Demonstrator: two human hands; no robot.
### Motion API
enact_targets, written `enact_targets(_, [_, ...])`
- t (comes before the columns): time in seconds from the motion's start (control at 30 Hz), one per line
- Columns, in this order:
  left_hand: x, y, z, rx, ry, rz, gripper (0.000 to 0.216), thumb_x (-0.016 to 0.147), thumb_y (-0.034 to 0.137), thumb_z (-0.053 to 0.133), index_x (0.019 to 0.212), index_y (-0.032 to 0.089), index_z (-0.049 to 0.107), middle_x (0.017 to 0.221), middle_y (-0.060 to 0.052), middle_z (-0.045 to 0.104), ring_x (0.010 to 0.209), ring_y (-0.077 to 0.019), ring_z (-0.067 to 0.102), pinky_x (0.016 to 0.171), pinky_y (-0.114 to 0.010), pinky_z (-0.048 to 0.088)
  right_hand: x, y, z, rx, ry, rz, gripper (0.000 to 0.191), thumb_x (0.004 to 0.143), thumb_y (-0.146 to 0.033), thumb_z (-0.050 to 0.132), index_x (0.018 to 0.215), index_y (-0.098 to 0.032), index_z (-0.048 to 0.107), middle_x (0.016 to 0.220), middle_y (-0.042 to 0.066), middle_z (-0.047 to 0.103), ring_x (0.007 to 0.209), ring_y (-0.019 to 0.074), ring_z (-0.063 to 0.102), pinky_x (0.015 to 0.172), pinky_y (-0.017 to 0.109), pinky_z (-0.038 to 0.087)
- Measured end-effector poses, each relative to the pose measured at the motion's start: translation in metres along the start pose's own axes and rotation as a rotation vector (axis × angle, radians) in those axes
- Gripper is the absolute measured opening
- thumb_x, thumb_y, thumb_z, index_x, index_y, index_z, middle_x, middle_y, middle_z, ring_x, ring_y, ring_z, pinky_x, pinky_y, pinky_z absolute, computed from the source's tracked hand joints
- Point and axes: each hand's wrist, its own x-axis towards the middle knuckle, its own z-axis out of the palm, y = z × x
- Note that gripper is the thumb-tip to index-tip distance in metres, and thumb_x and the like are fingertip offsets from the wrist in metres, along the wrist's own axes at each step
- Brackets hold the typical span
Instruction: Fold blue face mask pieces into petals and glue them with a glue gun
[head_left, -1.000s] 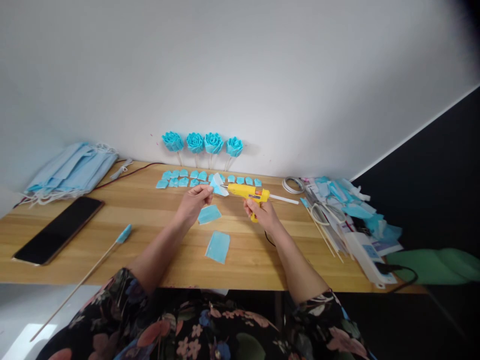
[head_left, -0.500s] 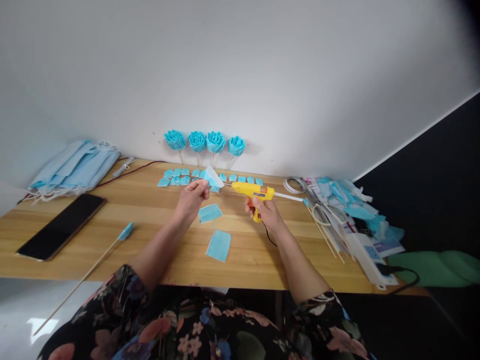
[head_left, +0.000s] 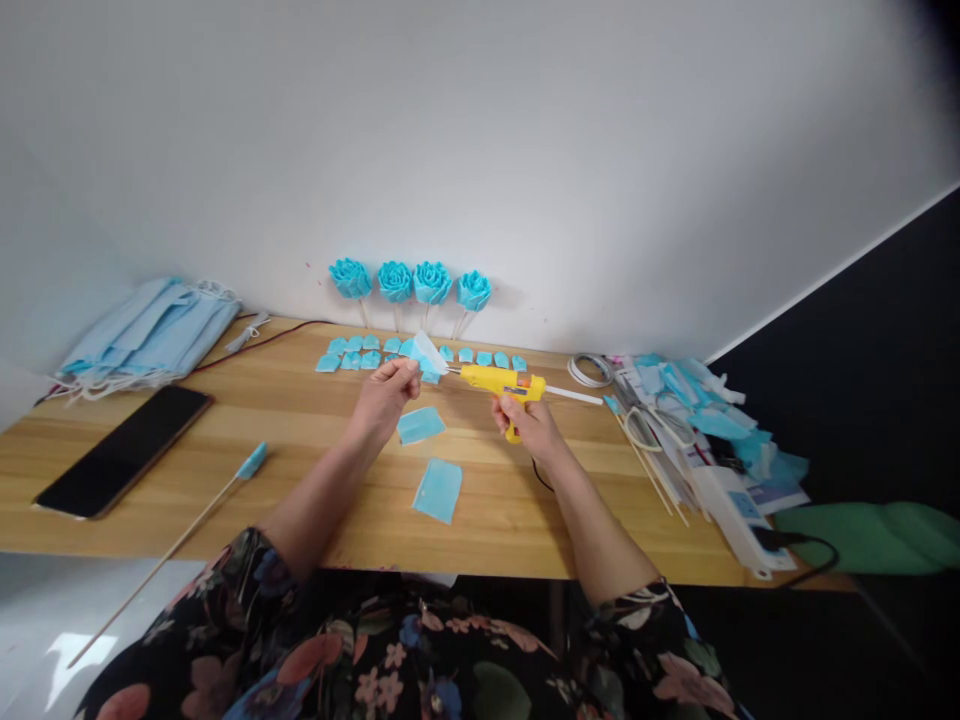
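Note:
Between the fingertips of my left hand point(head_left: 390, 395) is pinched a pale blue-white fabric piece point(head_left: 430, 352), raised above the table. My right hand point(head_left: 529, 425) grips a yellow hot glue gun point(head_left: 499, 380) by its handle, a white glue stick point(head_left: 574, 395) jutting from the back. The gun's nozzle is at the lower right edge of the piece; whether it touches, I cannot tell. Below lie two blue fabric rectangles point(head_left: 437, 490). Behind are rows of small blue petals point(head_left: 350, 361), partly hidden by the held piece.
Several blue fabric flowers point(head_left: 394, 283) on sticks lean against the wall. Left are stacked face masks point(head_left: 154, 330), a phone point(head_left: 124, 450) and a blue-tipped stick point(head_left: 169, 555) overhanging the edge. Right are scissors point(head_left: 641, 430), wire coil point(head_left: 589, 370), fabric scraps point(head_left: 709, 400) and a power strip point(head_left: 739, 520).
The glue gun has shifted slightly to the left, with its nozzle along the held piece's edge. My left hand stays almost in place, still pinching the piece.

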Motion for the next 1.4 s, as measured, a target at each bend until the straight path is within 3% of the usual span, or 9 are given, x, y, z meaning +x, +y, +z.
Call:
enact_targets(0.73, [-0.002,0.001,0.001,-0.003,-0.011,-0.002,0.028,0.069,0.036,0.082,0.067,0.016,0.063,0.054,0.003,0.054,0.053,-0.0085,0.049,0.054,-0.023,0.038,0.002,0.004,-0.004,-0.102,0.011,-0.024,0.050,0.080,-0.065,0.056,0.062,-0.019,0.053,0.052,-0.002,0.049,0.049,0.0101,0.045,0.050,0.024,0.038])
enact_targets(1.0, [-0.002,0.001,0.002,-0.063,-0.044,-0.068,0.033,0.065,0.037,0.085,0.065,0.016,0.059,0.054,0.003,0.052,0.053,-0.0082,0.048,0.054,-0.023,0.038,0.002,0.006,-0.004,-0.085,0.028,-0.008,0.048,0.079,-0.066,0.057,0.066,-0.019,0.056,0.054,-0.002,0.051,0.049,0.0105,0.045,0.049,0.024,0.038])
enact_targets(1.17, [-0.004,0.003,0.003,-0.284,-0.106,-0.219,0.036,0.061,0.030,0.089,0.067,0.017,0.055,0.056,0.005,0.049,0.053,-0.0068,0.046,0.052,-0.020,0.038,0.003,0.010,-0.007,-0.382,0.088,-0.048,0.042,0.083,-0.057,0.057,0.066,-0.020,0.065,0.064,0.002,0.062,0.058,0.0146,0.053,0.058,0.027,0.041])
enact_targets(1.27, [-0.005,0.005,0.003,-0.340,-0.122,-0.245,0.038,0.061,0.028,0.089,0.066,0.018,0.053,0.055,0.006,0.047,0.053,-0.0067,0.045,0.051,-0.020,0.038,0.005,0.016,-0.008,-0.525,0.123,-0.138,0.037,0.084,-0.056,0.058,0.080,-0.021,0.072,0.071,0.003,0.067,0.065,0.0180,0.057,0.063,0.029,0.041])
enact_targets(1.4, [-0.005,0.006,0.003,-0.334,-0.147,-0.254,0.039,0.062,0.028,0.089,0.064,0.018,0.051,0.056,0.006,0.046,0.053,-0.0068,0.046,0.051,-0.020,0.038,0.011,0.024,-0.009,-0.683,0.190,-0.124,0.041,0.084,-0.060,0.058,0.100,-0.024,0.071,0.066,0.001,0.065,0.058,0.0184,0.055,0.057,0.028,0.034])
